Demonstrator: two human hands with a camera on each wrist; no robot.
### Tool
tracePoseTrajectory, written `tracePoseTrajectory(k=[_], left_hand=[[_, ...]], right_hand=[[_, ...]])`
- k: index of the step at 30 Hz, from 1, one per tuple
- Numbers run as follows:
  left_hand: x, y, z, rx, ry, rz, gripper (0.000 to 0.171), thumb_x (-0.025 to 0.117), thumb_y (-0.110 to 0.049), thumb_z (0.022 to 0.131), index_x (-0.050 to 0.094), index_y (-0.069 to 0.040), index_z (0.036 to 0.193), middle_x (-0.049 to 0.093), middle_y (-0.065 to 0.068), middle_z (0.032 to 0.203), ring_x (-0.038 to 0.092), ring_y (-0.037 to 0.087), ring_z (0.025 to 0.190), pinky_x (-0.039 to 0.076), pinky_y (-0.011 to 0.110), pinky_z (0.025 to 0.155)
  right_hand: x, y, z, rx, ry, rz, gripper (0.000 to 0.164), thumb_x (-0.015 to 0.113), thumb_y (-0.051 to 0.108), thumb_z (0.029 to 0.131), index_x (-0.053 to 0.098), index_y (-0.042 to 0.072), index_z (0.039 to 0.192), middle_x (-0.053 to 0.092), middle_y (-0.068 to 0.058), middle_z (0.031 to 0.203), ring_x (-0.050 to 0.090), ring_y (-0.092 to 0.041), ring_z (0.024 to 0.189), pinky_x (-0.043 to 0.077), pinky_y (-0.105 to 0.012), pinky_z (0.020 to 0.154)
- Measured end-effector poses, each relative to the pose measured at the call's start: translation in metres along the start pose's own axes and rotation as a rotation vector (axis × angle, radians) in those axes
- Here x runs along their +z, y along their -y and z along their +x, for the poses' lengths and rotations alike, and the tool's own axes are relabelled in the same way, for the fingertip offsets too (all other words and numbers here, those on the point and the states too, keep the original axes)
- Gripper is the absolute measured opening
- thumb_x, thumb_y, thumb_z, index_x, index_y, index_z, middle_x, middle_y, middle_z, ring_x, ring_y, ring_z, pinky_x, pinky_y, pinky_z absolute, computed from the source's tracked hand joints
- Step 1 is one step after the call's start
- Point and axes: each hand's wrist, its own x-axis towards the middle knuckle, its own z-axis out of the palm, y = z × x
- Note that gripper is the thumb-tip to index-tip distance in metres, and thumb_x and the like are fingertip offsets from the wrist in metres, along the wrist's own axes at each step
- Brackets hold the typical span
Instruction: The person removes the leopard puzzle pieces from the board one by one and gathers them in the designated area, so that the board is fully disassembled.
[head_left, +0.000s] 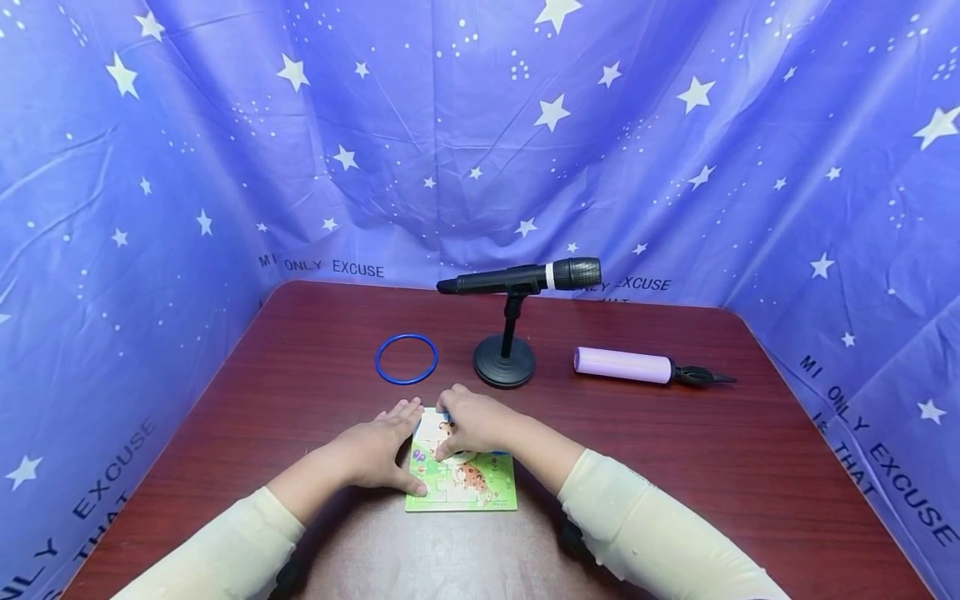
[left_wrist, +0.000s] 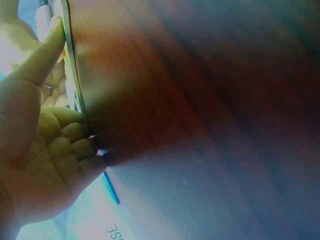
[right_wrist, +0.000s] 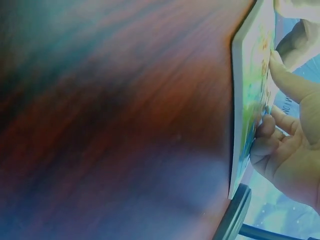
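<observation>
A jigsaw puzzle (head_left: 438,487) with a spotted cartoon animal on a green ground lies flat on the table. My left hand (head_left: 372,446) spans its left side, thumb on the lower left corner and fingertips along the upper left edge. In the left wrist view the left hand (left_wrist: 45,145) has its fingers against the board's thin edge. Over the upper part of the picture, my right hand (head_left: 480,423) touches the pieces with thumb and forefinger apart. The right wrist view shows the right hand's (right_wrist: 292,145) other fingers bent against the puzzle face (right_wrist: 255,75). The palm hides part of the picture.
A black microphone (head_left: 495,278) sits on a stand with a round base (head_left: 504,362) just behind the puzzle. To its left lies a blue ring (head_left: 406,382); to its right, a lilac hand pump (head_left: 622,365) with a black nozzle. A starry curtain (head_left: 465,108) surrounds the brown table (head_left: 300,358).
</observation>
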Motion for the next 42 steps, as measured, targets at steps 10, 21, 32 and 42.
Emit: tracePoseTrajectory(k=[10,21,32,42], left_hand=[[-0.001,-0.002,0.001,0.006,0.003,0.012,0.121,0.076,-0.068,0.069,0.024,-0.001,0.155,0.017,0.013,0.164,0.015,0.029,0.151,0.022,0.047,0.121],[-0.003,-0.005,0.003,-0.003,0.014,0.022,0.121,0.076,-0.068,0.069,0.023,-0.003,0.155,0.016,0.012,0.164,0.014,0.029,0.152,0.021,0.046,0.121],[-0.001,-0.005,0.003,-0.004,0.014,0.038,0.121,0.076,-0.067,0.068,0.024,-0.002,0.155,0.016,0.013,0.164,0.015,0.029,0.151,0.022,0.046,0.121],[-0.001,-0.004,0.002,-0.009,0.022,0.038,0.121,0.075,-0.069,0.069,0.023,-0.002,0.155,0.015,0.013,0.164,0.014,0.030,0.152,0.022,0.047,0.121]], right_hand=[[0.002,-0.006,-0.001,0.003,-0.088,0.053,0.031,0.066,0.041,0.093,0.059,0.019,0.113,0.055,0.005,0.105,0.055,-0.008,0.089,0.049,-0.028,0.080],[-0.007,-0.016,-0.003,-0.027,-0.104,0.395,0.009,0.065,0.025,0.095,0.059,0.019,0.093,0.064,0.002,0.083,0.061,-0.011,0.071,0.050,-0.026,0.064],[-0.035,-0.057,-0.023,-0.003,-0.094,0.658,0.008,0.063,0.016,0.096,0.065,0.009,0.092,0.068,-0.009,0.078,0.068,-0.025,0.068,0.055,-0.042,0.061],[-0.050,-0.106,-0.056,0.148,-0.041,0.534,0.011,0.065,0.013,0.092,0.069,0.007,0.085,0.070,-0.009,0.076,0.067,-0.019,0.064,0.049,-0.032,0.057]])
